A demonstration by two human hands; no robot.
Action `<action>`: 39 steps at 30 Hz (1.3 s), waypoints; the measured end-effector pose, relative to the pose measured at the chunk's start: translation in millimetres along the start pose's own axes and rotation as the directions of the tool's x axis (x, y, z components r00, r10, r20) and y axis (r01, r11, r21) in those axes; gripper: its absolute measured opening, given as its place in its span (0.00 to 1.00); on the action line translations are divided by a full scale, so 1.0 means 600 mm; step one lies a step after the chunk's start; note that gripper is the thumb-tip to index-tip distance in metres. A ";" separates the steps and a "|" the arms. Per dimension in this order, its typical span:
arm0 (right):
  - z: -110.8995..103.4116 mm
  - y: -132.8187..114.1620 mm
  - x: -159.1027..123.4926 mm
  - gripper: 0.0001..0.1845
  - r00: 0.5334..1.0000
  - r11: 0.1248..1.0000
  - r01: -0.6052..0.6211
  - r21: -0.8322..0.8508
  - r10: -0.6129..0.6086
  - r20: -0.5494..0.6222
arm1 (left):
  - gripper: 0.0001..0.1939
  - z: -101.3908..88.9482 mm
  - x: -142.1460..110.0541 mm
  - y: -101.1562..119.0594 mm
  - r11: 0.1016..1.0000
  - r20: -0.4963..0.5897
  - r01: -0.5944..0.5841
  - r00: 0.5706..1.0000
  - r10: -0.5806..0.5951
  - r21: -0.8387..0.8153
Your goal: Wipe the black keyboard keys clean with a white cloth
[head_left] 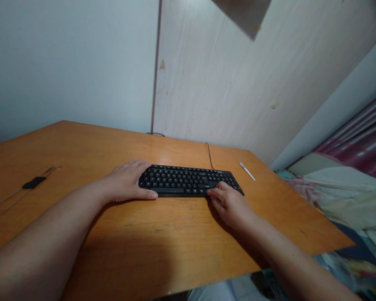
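A black keyboard (175,179) lies flat on the wooden table. My left hand (128,179) holds its left end, with the thumb along the front edge and the fingers reaching toward the back corner. Over the right part of the front edge, my right hand (228,202) is closed, its thumb and bent fingers pinched together at the bottom row of keys. Whatever may be between those fingertips is hidden or too small to name. The keyboard's thin black cable (209,155) runs back toward the wall.
On the orange-brown table (138,251), a white pen-like stick (247,171) lies right of the keyboard. A black object with a long looped cord (34,182) lies at the left. Walls stand behind the table. Beyond its right edge are rumpled fabrics (341,188).
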State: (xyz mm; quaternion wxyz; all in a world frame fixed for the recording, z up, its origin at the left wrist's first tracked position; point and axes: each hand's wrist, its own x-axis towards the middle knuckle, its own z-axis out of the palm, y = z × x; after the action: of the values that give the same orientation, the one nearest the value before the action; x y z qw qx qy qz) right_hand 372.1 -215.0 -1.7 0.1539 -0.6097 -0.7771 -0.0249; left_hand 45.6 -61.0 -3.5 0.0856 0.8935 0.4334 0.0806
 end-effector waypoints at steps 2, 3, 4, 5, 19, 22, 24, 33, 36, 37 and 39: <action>0.002 -0.002 0.001 0.14 1.000 1.000 0.013 0.011 -0.013 -0.001 | 0.58 0.000 0.000 -0.001 1.000 0.005 0.011 1.000 -0.011 -0.002; 0.003 -0.002 0.002 0.14 1.000 1.000 0.012 0.015 -0.012 -0.003 | 0.58 0.001 0.001 -0.002 1.000 0.005 0.015 1.000 -0.015 -0.004; 0.003 -0.001 0.002 0.14 1.000 1.000 0.005 0.017 -0.005 -0.008 | 0.58 0.001 0.001 -0.003 1.000 0.002 0.012 1.000 -0.012 -0.009; 0.003 0.000 0.003 0.13 1.000 1.000 -0.007 0.015 0.008 -0.015 | 0.58 0.002 0.001 -0.004 1.000 -0.004 0.003 1.000 -0.003 -0.016; 0.008 0.005 0.000 0.14 1.000 1.000 -0.019 0.007 0.019 -0.014 | 0.55 -0.001 -0.002 0.002 0.999 -0.024 -0.022 0.999 0.022 -0.028; 0.006 0.008 0.000 0.13 1.000 1.000 -0.022 0.020 0.022 0.002 | 0.55 -0.001 -0.003 0.001 0.999 -0.015 -0.019 1.000 0.018 -0.033; 0.005 0.006 0.002 0.13 0.999 0.999 -0.047 0.008 0.047 -0.006 | 0.55 0.000 -0.002 0.001 0.999 -0.014 -0.015 1.000 0.014 -0.044; 0.007 -0.004 0.003 0.13 0.998 0.998 -0.056 0.008 0.056 -0.011 | 0.53 -0.002 -0.003 0.002 0.998 -0.030 -0.029 0.999 0.027 -0.062; 0.007 0.002 0.003 0.12 0.998 0.998 -0.064 0.007 0.064 -0.019 | 0.53 -0.003 -0.004 0.004 0.998 -0.027 -0.028 0.999 0.026 -0.059; 0.006 0.004 0.003 0.12 0.998 0.998 -0.058 0.016 0.058 -0.010 | 0.53 -0.004 -0.004 0.005 0.998 -0.026 -0.026 0.999 0.024 -0.059; 0.003 0.007 0.005 0.12 0.999 0.998 -0.050 0.045 0.050 0.009 | 0.54 -0.005 -0.005 0.006 0.998 -0.024 -0.023 0.999 0.022 -0.060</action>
State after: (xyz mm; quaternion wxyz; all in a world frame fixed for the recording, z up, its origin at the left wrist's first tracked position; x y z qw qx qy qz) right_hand 375.1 -211.0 -3.3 0.1652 -0.6253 -0.7627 -0.0012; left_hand 45.9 -65.2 0.2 0.1065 0.8944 0.4215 0.1050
